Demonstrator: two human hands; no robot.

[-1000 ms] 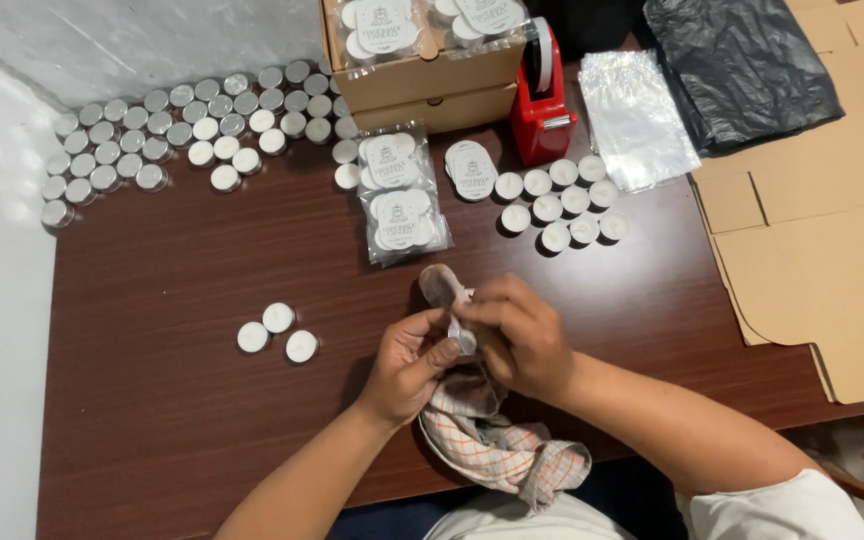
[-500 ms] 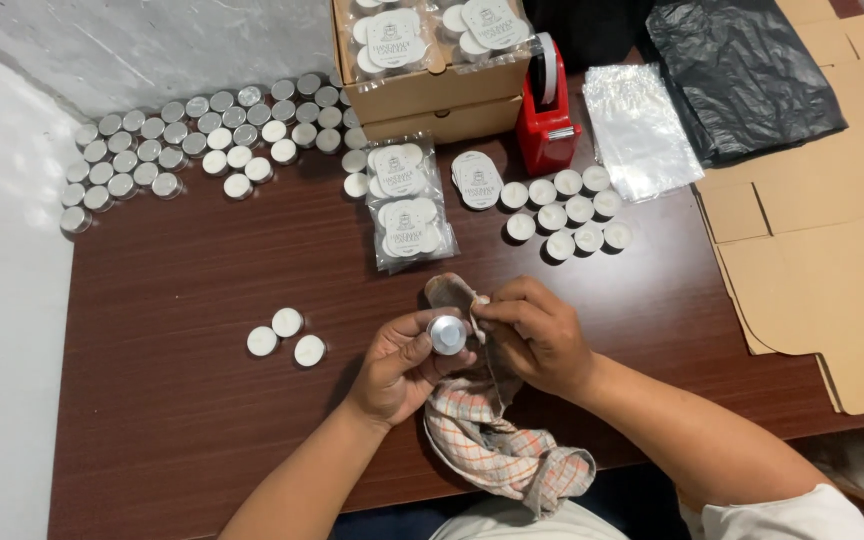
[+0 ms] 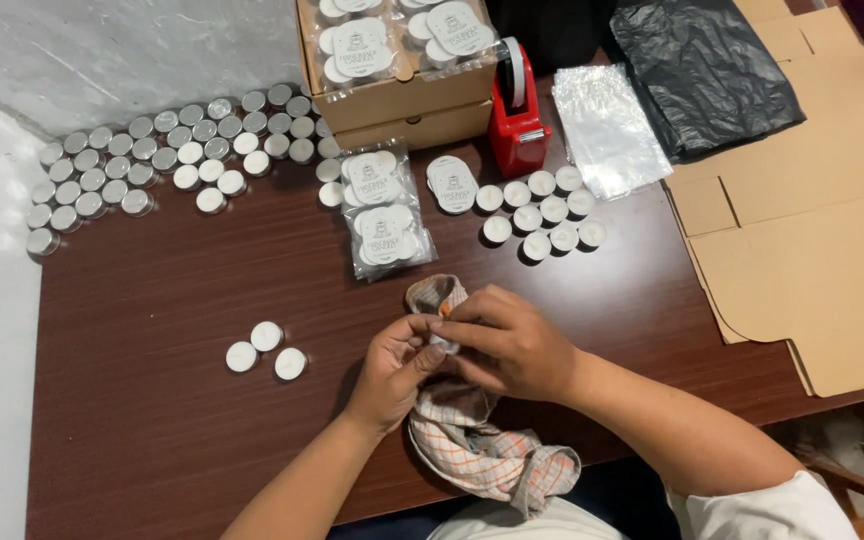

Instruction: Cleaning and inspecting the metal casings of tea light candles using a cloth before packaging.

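Observation:
My left hand (image 3: 394,366) and my right hand (image 3: 508,340) meet over the brown table (image 3: 152,420) near its front edge. Both hands close around a small silver tealight tin (image 3: 446,340), mostly hidden by my fingers, with a checked cloth (image 3: 472,445) wrapped about it. The cloth trails down from my hands over the table edge, and one corner (image 3: 434,293) sticks up behind my fingers. Three white tealights (image 3: 266,350) lie just left of my left hand.
Several silver tealights (image 3: 152,160) crowd the back left. Bagged tealight packs (image 3: 384,210) and loose tealights (image 3: 542,212) sit mid-table. An open cardboard box (image 3: 402,90), a red tape dispenser (image 3: 518,120), clear bags (image 3: 607,130), a black bag (image 3: 702,70) and flat cardboard (image 3: 812,250) lie behind and right.
Half a second ago the silver tin showed in my left palm; now both hands have closed over it with the cloth. The hands stayed in the same spot.

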